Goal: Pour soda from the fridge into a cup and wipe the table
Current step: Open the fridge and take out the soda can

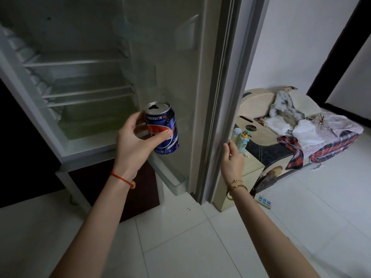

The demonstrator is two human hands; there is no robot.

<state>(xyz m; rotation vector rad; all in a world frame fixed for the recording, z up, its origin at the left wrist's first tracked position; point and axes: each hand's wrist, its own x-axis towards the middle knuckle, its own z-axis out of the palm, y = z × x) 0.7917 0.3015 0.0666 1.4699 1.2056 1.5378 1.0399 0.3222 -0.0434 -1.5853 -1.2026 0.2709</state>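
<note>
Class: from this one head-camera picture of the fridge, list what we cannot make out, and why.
- How full the can is: its wall is opaque, its opening dark.
- Right hand fingertips: hidden behind the door edge.
- The cup and table: outside the frame.
- Small print on the can: too small.
- Fridge top: cut off by the upper edge.

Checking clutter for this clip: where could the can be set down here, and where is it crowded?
Bare: the fridge shelves, the door's bottom bin below the soda can in the left hand, and floor tiles. Crowded: the low cabinet behind the right hand, heaped with clothes.
</note>
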